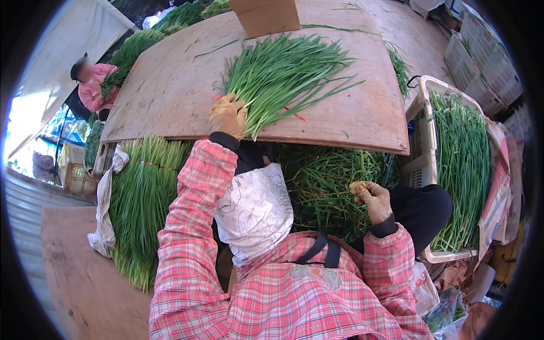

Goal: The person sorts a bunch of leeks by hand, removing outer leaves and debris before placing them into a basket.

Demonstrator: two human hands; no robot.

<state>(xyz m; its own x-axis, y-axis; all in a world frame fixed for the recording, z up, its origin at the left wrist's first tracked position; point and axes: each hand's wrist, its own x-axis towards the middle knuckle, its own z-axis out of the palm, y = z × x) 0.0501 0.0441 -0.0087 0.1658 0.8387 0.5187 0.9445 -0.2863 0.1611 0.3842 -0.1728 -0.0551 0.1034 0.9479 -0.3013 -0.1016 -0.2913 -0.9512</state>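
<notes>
A loose bunch of garlic chives (286,73) lies fanned out on the wooden board, its pale stem ends toward me. My left hand (229,118), in a tan glove, is closed at the left side of the stems, close to the board's near edge. Part of a red tie (294,115) shows beside the bunch. Lower and to the right, my right hand (374,201) hovers over a heap of loose green leaves (326,190). Its gloved fingers are curled together, and anything between them is too small to make out.
A cardboard box (266,17) stands at the board's (164,85) far side. Tied chives (141,198) sit left of me; a white crate (428,164) full of chives stands right. Another person (93,85) in pink holds greens at far left.
</notes>
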